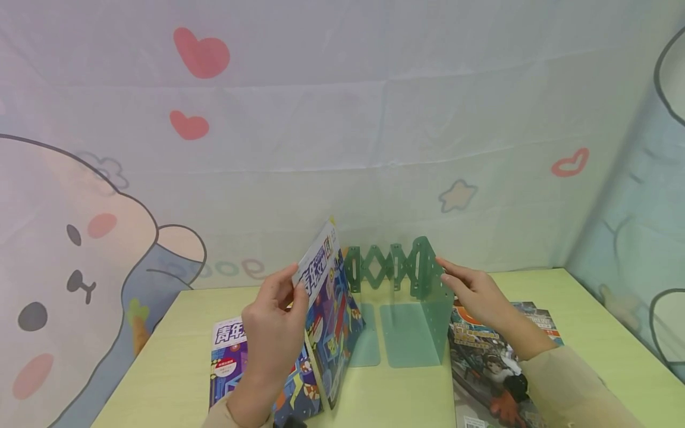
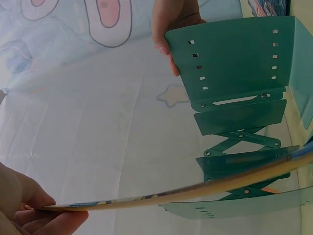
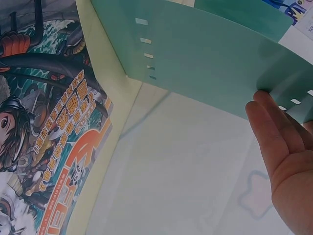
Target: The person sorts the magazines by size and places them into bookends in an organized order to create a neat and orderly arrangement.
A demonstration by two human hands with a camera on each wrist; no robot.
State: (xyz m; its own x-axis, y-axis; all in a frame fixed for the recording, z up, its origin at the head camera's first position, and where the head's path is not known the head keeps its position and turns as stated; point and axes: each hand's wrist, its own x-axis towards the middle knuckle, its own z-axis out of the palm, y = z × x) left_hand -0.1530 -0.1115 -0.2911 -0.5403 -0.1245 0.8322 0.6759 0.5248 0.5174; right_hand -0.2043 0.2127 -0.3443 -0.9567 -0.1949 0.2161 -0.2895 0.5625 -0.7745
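My left hand [image 1: 277,324] pinches the edge of a thin purple magazine [image 1: 333,324] between thumb and fingers and holds it upright, tilted, by the left side of a green expandable bookend [image 1: 411,336]. In the left wrist view the magazine [image 2: 161,196] appears edge-on in front of the bookend's left panel. My right hand [image 1: 476,294] touches the outer face of the bookend's right panel [image 1: 440,309] with nearly straight fingers. The right wrist view shows those fingertips against the green panel [image 3: 195,58]. The magazine and left hand partly hide the bookend's left end.
Another purple magazine [image 1: 227,351] lies flat on the pale green table [image 1: 160,356] at the left. Several magazines [image 1: 489,368] with dark illustrated covers lie flat at the right, partly under my right forearm. A printed curtain [image 1: 342,119] hangs behind the table.
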